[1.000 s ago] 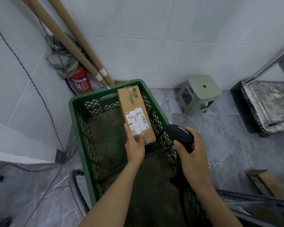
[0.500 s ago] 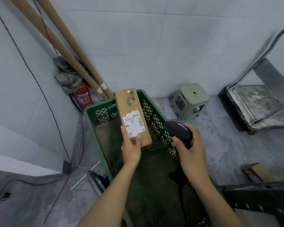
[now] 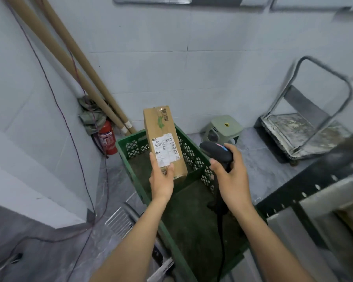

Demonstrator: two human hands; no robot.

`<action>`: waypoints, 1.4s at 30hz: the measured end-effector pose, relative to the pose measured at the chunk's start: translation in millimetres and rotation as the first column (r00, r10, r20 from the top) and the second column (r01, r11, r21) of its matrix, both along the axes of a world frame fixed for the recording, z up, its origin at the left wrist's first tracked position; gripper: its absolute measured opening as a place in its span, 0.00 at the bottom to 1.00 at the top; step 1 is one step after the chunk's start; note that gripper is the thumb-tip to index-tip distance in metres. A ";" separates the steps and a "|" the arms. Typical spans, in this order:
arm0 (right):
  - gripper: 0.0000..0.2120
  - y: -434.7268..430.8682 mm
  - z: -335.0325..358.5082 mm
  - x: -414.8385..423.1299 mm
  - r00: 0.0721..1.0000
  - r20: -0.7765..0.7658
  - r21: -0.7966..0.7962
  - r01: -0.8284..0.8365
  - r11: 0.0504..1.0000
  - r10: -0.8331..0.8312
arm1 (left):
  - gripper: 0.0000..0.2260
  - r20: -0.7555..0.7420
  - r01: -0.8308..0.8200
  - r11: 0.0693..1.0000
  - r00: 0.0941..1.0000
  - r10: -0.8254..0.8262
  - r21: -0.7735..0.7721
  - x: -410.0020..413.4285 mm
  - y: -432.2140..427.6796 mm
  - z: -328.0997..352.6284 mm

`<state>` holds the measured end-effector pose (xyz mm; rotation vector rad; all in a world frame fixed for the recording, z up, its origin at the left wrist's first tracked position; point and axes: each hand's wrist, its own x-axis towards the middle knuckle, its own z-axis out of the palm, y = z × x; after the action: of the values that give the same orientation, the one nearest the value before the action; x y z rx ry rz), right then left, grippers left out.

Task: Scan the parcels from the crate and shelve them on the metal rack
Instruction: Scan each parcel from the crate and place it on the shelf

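Parcel (image 3: 161, 127) of cardboard — rounded black scanner (image 3: 214, 152)

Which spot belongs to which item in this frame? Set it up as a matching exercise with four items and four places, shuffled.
Things
1. cardboard parcel
2. barcode scanner
3. fire extinguisher
4. stool

Places
A. on the floor in the corner, below the leaning cardboard tubes
B. gripped in the right hand
C. on the floor by the back wall, right of the green crate
D. held in the left hand, above the crate

Pairs: 1-D, 2-B, 3-A, 4-C
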<state>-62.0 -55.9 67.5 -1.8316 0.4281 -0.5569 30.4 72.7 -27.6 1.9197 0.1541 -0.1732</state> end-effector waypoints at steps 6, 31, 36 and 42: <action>0.20 15.9 40.9 -83.1 0.997 0.061 -0.029 0.041 0.999 -0.039 | 0.32 0.080 0.082 0.997 0.993 -0.081 -0.005 -77.2 21.2 36.4; 0.18 114.2 134.3 -327.3 0.835 0.203 -0.073 0.534 0.842 -0.512 | 0.33 0.250 0.633 0.773 0.757 -0.604 -0.050 -294.5 60.1 107.9; 0.18 137.6 140.8 -384.0 0.742 0.222 -0.074 0.660 0.747 -0.633 | 0.33 0.285 0.756 0.653 0.636 -0.717 -0.044 -341.2 60.3 116.6; 0.18 149.9 150.3 -465.7 0.627 0.259 -0.081 0.772 0.630 -0.735 | 0.34 0.377 0.889 0.453 0.444 -0.813 -0.069 -415.9 48.2 132.4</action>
<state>-527.7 94.0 217.7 -1.6794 1.0648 -1.4026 -385.5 120.9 104.8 1.5511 -1.0668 -0.5638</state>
